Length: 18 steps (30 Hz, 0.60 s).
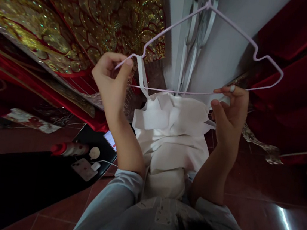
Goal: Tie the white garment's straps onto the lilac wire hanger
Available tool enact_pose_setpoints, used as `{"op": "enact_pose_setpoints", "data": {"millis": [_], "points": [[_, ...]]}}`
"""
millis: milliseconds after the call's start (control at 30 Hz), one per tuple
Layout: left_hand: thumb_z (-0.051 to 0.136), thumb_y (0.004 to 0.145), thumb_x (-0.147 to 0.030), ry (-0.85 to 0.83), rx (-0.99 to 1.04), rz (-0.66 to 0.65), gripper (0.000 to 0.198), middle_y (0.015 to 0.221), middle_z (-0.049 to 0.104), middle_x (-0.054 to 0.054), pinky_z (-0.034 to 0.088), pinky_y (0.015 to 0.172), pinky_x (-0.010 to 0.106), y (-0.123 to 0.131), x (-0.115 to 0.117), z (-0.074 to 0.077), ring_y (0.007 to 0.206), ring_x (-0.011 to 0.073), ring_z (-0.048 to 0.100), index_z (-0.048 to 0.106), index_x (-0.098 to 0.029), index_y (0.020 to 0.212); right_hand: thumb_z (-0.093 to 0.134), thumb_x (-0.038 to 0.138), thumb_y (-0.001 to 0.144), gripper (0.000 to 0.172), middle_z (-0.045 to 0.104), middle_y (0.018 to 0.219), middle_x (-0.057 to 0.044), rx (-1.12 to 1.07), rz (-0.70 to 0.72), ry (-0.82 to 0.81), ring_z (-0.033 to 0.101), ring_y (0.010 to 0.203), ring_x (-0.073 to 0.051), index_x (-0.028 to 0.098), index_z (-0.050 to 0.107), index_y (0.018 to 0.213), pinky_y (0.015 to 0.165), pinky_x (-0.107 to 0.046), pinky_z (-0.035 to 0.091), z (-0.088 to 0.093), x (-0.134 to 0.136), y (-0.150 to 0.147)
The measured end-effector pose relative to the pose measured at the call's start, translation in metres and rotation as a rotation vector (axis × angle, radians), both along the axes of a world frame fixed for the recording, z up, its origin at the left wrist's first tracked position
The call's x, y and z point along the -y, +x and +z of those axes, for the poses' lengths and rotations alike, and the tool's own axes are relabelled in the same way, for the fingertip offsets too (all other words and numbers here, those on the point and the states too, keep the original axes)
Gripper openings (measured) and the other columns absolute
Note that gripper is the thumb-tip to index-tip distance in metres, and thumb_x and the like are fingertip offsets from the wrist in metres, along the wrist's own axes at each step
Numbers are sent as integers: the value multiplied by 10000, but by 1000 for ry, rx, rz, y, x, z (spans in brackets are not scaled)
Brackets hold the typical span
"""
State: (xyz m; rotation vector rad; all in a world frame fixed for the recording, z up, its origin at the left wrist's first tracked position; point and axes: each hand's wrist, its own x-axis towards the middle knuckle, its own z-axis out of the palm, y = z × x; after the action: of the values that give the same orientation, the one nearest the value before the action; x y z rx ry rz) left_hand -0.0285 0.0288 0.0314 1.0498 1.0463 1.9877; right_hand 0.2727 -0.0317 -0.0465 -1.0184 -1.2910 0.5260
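Note:
A thin pale-pink clothes hanger (176, 24) is held up in front of me. My left hand (115, 76) is closed around its left end, thumb on top. A white ruffled garment (180, 114) hangs below the lower bar, and its left strap (141, 72) is looped over the hanger's left shoulder. On the other side, my right hand (229, 110) grips the lower bar toward its right end, with a ring on one finger. Its thumb is bent close to the garment's upper right corner. Whether those fingers also pinch fabric is hidden.
Gold-sequinned red garments (121, 16) hang at the left, dark red cloth (303, 74) at the right. A black bench (35, 175) at lower left carries a red-capped bottle (69, 149), a phone (84, 169) and a lit phone (110, 140). Red tiles (255, 219) cover the floor.

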Motion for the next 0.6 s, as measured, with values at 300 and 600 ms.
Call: {"op": "enact_pose_setpoints", "data": {"millis": [300,600], "points": [[821,1187,-516,44,355,-93,414,843,776,19,617,774,273,14,3,-69,775,166,768,691,-226,922,835,456,962,295,838,1211,-108,-115,-149,12,755,924,-243,335,866,1230,545,-284,417,21,4,-9],[456,1349,-327,16,400,-63,485,763,694,13,565,734,271,14,9,-57,727,158,727,544,-241,880,656,-22,856,356,589,675,35,-448,-705,128,423,544,-82,211,917,922,523,-208,175,34,-32,69]]}}
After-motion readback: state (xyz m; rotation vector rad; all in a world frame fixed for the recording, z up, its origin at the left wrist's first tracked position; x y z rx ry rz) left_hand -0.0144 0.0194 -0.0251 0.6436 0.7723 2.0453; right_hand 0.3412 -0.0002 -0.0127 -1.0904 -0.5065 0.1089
